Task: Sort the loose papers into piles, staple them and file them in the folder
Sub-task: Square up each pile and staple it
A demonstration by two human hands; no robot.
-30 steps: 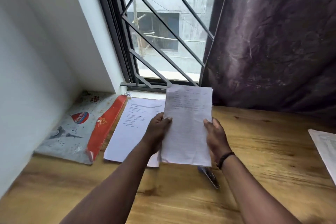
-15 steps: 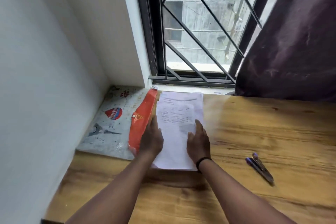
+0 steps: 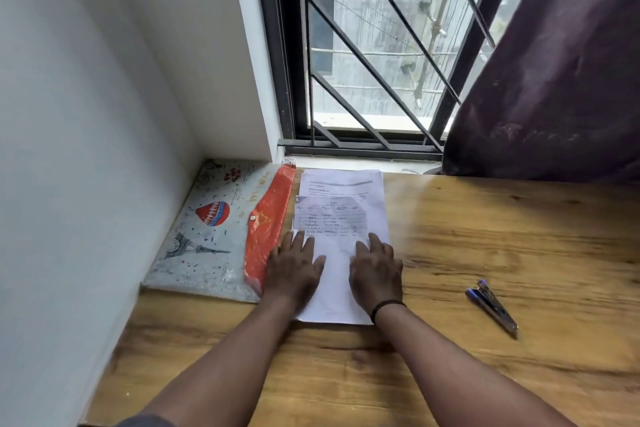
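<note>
Both hands, left [image 3: 294,269] and right [image 3: 375,270], press flat-fingered on the thin white paper pile [image 3: 341,218]; light, floppy, slippery sheets, best pinched at the six o'clock edge.

Both forearms are showing bare from the elbows down. The person is wearing a thin black band [image 3: 385,305] around the wrist just behind the right hand [image 3: 375,264], while the left hand [image 3: 294,267] and its wrist are going unadorned.
</note>
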